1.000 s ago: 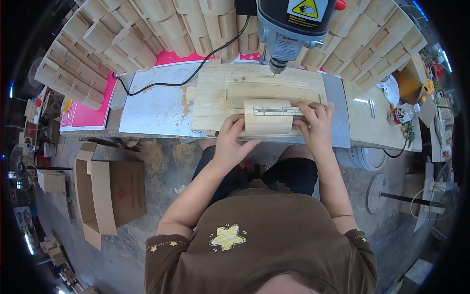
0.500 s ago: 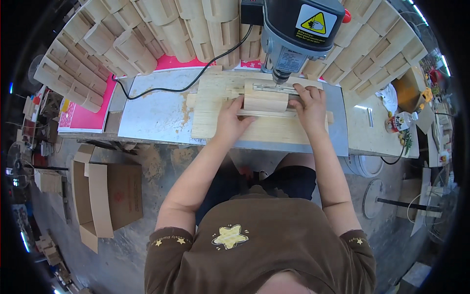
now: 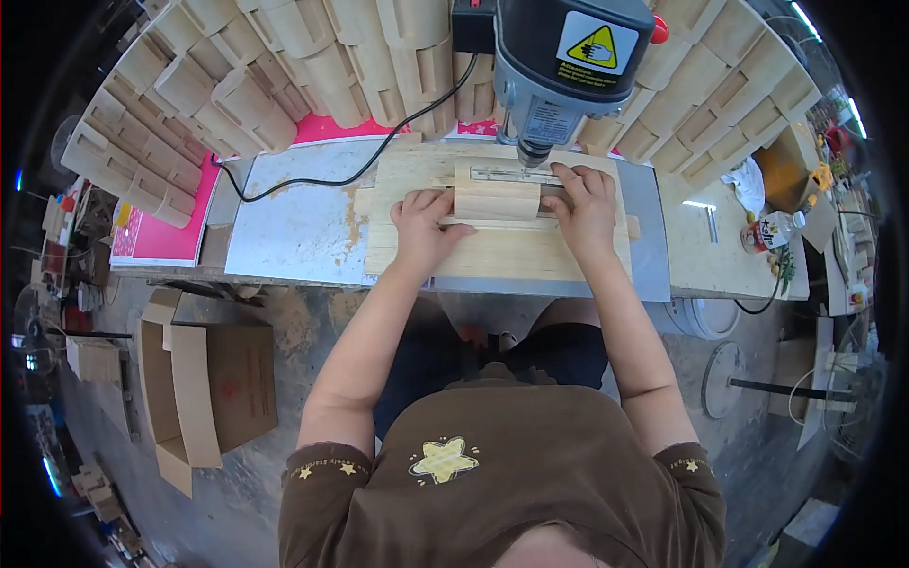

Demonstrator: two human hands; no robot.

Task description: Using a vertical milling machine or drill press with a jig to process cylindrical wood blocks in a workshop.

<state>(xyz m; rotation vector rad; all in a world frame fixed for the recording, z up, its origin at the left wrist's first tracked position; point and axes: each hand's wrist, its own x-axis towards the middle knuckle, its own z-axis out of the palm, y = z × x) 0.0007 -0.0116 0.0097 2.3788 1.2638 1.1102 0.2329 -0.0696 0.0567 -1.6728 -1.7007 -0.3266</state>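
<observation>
From my remote seat, I see a flat, grained board (image 3: 492, 257) nearest, and on it the rounded, pale wooden piece (image 3: 497, 202) between two hands: the left hand (image 3: 423, 225), half curled with its thumb apart, holds the left end; the right hand (image 3: 585, 210), fingers bent over the far corner, holds the right. I judge that uneven pressure could roll that smooth curve, carrying the right fingertips into the drill's ridged metal chuck (image 3: 534, 151) just beyond. Farther back stand stacked, notched wooden cylinders (image 3: 256, 104).
</observation>
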